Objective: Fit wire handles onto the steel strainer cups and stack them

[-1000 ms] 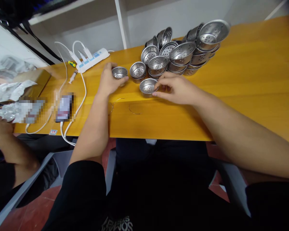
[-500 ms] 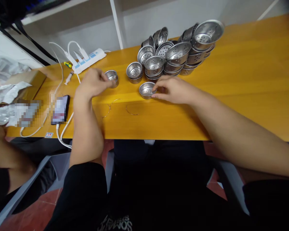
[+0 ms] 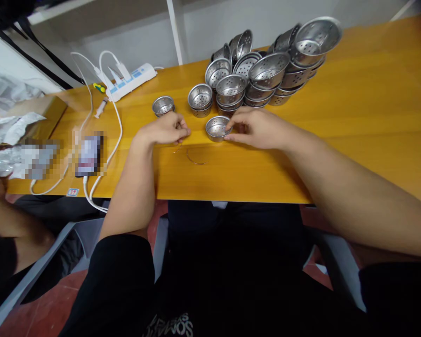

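Observation:
My right hand (image 3: 250, 127) pinches the right rim of a small perforated metal cup (image 3: 214, 133), which stands upright on the wooden table. To the left of that cup, my left hand (image 3: 165, 128) is low over the table with its fingers drawn together; whether anything is between the fingertips is hidden. Just below those fingertips lies part of a thin wire (image 3: 177, 150). A curved copper-coloured wire (image 3: 195, 162) rests a little to the right. Behind my left hand stands another perforated cup (image 3: 163, 104), partly covered by the hand.
Many nested perforated cups (image 3: 231, 89) are piled at the back, a short stack (image 3: 200, 98) beside them. A power strip (image 3: 133, 82), a syringe (image 3: 101, 107), a phone (image 3: 89, 154) and white cables lie left. Another person's arm (image 3: 17, 220) is at far left.
My left hand has come away from the cup at the back left and moved right and toward me, over the wires. My right hand stays at its cup's rim. The view has shifted slightly.

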{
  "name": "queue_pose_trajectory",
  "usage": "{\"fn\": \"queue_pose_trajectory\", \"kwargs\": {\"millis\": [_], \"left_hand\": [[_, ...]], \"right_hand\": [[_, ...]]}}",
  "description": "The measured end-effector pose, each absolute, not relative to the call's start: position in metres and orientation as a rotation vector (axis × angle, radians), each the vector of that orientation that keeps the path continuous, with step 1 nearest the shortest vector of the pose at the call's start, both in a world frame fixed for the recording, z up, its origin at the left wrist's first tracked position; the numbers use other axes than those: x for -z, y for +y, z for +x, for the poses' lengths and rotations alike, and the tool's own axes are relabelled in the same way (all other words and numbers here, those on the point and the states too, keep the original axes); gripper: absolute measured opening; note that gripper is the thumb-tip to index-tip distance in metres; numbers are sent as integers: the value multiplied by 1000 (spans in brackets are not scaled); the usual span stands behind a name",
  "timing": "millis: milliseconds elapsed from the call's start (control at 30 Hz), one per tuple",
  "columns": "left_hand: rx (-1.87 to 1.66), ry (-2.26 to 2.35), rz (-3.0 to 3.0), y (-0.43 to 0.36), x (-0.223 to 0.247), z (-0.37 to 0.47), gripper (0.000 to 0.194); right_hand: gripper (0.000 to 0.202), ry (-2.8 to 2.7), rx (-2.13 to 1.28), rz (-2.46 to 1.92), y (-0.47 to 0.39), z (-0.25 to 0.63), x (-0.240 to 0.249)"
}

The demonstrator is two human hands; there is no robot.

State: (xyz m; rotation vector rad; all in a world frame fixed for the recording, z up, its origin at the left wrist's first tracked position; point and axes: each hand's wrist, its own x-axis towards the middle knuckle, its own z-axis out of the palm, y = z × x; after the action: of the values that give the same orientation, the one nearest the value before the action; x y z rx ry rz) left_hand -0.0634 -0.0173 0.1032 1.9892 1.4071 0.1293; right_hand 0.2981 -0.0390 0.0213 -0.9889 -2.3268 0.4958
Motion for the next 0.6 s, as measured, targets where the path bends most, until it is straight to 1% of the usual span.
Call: {"fn": "queue_pose_trajectory", "kwargs": {"millis": [67,133,167,233,300,367,467,600], "left_hand": [[-283,1372,2006,-13,-95,-62,11],[-419,1362,2101,-7,-88,-64,5],[-477,1368,2160,-4,-86,-66,4],[-547,1390,2252,2,-83,-71,14],[-526,1422,2297,5,-81,-74,25],[-441,1452,2301,5,-81,-74,29],[-277,1484,2274,0,-83,-68,22],[-170,1508,2270,-8,-87,-55,10]], "right_hand": [[47,-2313,-504,-999,-39,299,-21],[46,-2320,-510,-1001,-39,300,-21],[45,-2328,-509,-998,-39,300,-22],[41,-2342,-503,-993,-39,300,-22],[41,-2342,-497,-997,-38,300,-22],[44,-2330,-500,-1009,-38,300,-21],[49,-2331,-499,-1016,-37,300,-21],[47,-2364,-496,-997,-38,301,-23]]}}
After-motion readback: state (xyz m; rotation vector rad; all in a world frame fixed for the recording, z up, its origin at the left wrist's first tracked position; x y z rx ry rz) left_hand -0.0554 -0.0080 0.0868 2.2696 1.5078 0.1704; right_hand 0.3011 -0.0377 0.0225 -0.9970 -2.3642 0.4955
